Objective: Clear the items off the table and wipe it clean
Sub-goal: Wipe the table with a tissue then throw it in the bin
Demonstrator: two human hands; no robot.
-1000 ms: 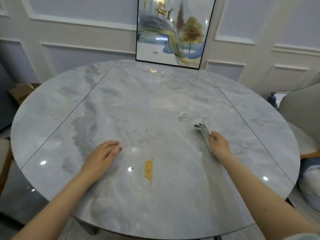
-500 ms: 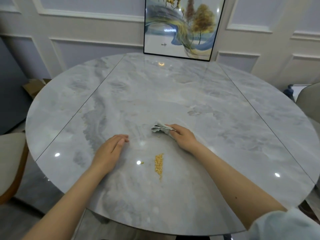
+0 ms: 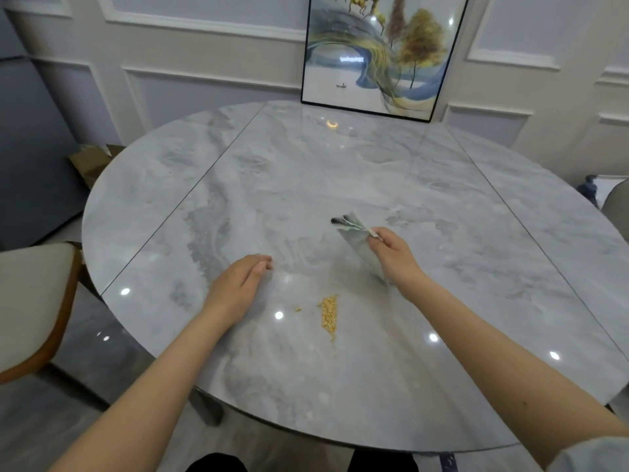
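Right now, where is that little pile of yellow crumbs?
The crumbs lie on the marble table near its front edge, between the two forearms, just below and right of the left hand.

cloth (image 3: 357, 243) lower end hidden behind right hand (image 3: 396, 258) | painting (image 3: 381, 52) top cropped

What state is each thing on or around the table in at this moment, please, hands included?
left hand: flat on the table, fingers straight, holding nothing
right hand: grips the cloth
cloth: folded, held against the tabletop
crumbs: gathered in a narrow pile, a few strays beside it
table: glossy marble top, crumbs not yet cleared
framed picture: upright at the table's far edge
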